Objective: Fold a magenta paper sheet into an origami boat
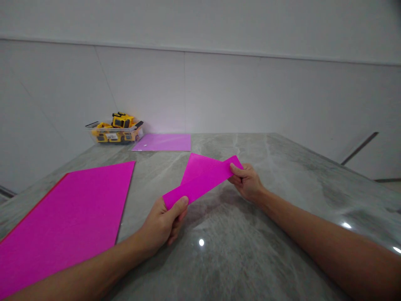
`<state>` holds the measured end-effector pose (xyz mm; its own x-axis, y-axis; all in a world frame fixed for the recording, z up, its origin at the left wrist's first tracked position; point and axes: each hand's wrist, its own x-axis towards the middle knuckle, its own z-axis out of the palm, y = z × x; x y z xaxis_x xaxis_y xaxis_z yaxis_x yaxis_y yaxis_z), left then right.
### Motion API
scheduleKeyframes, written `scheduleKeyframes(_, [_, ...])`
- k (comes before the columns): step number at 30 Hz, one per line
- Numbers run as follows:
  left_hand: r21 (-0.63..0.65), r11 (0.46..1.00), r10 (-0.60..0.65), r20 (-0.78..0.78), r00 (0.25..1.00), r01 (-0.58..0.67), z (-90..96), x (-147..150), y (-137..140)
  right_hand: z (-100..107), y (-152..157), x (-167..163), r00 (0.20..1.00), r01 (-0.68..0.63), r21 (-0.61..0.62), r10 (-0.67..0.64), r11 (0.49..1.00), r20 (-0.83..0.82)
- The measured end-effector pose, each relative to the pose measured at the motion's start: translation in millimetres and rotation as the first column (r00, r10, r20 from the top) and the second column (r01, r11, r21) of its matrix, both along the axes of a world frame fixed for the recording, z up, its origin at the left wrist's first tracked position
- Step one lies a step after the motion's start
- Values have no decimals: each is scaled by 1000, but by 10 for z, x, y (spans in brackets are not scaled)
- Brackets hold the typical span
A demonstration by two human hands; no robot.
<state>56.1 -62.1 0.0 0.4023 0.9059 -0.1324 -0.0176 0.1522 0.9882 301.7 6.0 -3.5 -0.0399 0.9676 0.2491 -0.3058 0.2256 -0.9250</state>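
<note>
A folded sheet of bright magenta paper (203, 180) is held in the air above the table, with a pointed flap rising behind its long front band. My left hand (167, 219) grips the lower left end, thumb on top and fingers underneath. At the upper right end, my right hand (246, 180) pinches the paper between thumb and fingers. The band slants upward from left to right. Fingers behind the paper are partly hidden.
A large magenta sheet or board (78, 213) with a red left edge lies at the left. Behind it stand a clear plastic box (117, 136) of yellow toy vehicles (123, 121) and a flat pinkish-purple pack (166, 142). The grey marbled table (250, 251) meets a white wall.
</note>
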Motion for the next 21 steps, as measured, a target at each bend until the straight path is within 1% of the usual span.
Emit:
scheduleKeyframes(3, [-10, 998, 65, 14, 998, -64, 12, 16, 5, -7, 117, 98, 999, 15, 5, -15, 1000, -34])
scheduleKeyframes(7, [-56, 983, 182, 96, 979, -178, 23, 9, 65, 78, 249, 299, 991, 79, 34, -75, 996, -112])
scheduleKeyframes(9, [-77, 976, 214, 152, 965, -204, 15, 11, 103, 117, 226, 319, 990, 81, 47, -75, 996, -123])
scheduleKeyframes(10, [-84, 977, 207, 176, 962, -195, 8, 17, 116, 119, 180, 277, 992, 59, 46, -53, 997, -113])
scheduleKeyframes(11, [-86, 981, 187, 196, 962, -173, -1, 24, 123, 107, 114, 196, 997, -11, 37, 14, 999, -80])
scheduleKeyframes(12, [-86, 987, 153, 212, 965, -137, -11, 32, 121, 84, 33, 84, 979, -206, 37, 205, 978, 14])
scheduleKeyframes(13, [-78, 993, 104, 218, 970, -89, -20, 40, 113, 54, -59, -50, 903, -411, 16, 405, 912, 142])
scheduleKeyframes(14, [-60, 998, 47, 213, 976, -35, -29, 45, 98, 25, -153, -191, 851, -494, -10, 486, 870, 198])
scheduleKeyframes(15, [-31, 999, -18, 190, 982, 24, -36, 48, 79, 4, -243, -323, 809, -545, -38, 537, 838, 237])
scheduleKeyframes(17, [47, 989, -144, 93, 985, 140, -42, 48, 44, -3, -394, -515, 735, -604, -102, 602, 790, 312])
scheduleKeyframes(18, [87, 980, -185, 33, 982, 182, -41, 47, 31, 12, -448, -565, 693, -596, -161, 606, 786, 390])
scheduleKeyframes(19, [118, 972, -205, -20, 979, 205, -38, 47, 25, 35, -488, -586, 688, -571, -187, 590, 799, 423])
scheduleKeyframes(21, [151, 968, -187, -88, 978, 199, -32, 50, 26, 83, -533, -571, 722, -500, -192, 529, 845, 447])
